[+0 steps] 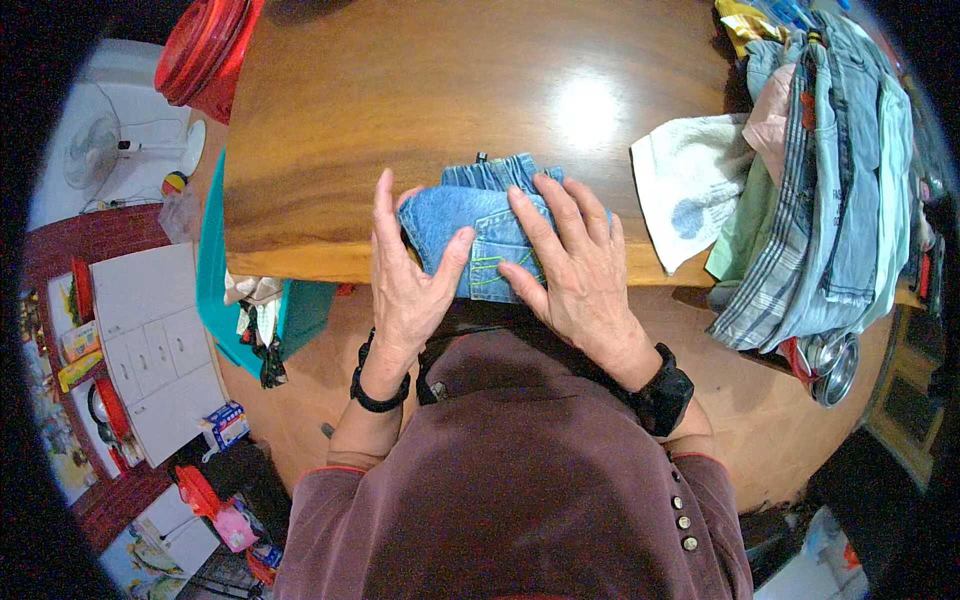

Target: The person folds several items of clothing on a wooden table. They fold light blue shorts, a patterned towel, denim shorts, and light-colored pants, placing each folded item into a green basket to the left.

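Note:
A small pair of folded blue denim pants (442, 217) lies at the front edge of the wooden table (390, 97). Its gathered elastic waist points away from me, and a back pocket with yellow-green stitching faces up. At its left edge is my left hand (409, 277), thumb over the denim and index finger raised. My right hand (577, 262) rests on the right part of the pants with its fingers spread, hiding some of the cloth.
Right of my hands, a white cloth (686, 180) lies beside a heap of clothes (817, 202) hanging over the table edge. Metal bowls (834, 367) sit below the heap. On the left stand a teal bin (214, 262) holding cloth, a red plastic stool (210, 52) and a fan (94, 146).

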{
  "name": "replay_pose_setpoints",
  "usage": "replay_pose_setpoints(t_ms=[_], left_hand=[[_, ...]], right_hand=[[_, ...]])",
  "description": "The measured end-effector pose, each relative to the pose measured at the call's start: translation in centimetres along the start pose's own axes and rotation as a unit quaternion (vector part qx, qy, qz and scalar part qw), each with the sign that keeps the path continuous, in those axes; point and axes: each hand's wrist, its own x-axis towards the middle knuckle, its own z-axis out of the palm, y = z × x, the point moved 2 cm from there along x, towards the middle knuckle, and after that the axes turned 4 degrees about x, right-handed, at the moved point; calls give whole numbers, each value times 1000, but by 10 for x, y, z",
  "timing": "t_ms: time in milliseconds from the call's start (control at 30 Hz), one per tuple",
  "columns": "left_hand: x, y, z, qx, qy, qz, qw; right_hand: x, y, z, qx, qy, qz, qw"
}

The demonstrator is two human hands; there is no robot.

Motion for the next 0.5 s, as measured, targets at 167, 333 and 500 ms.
replay_pose_setpoints(t_ms=[167,333,500], left_hand=[[0,-4,-6,-36,7,-11,999],[-3,-5,-11,-79,-16,-43,996],[-5,-5,-15,-131,-32,-70,988]], right_hand=[[-9,1,-7,28,38,-31,998],[-14,5,-12,64,92,-23,993],[-16,11,-18,109,158,-16,981]])
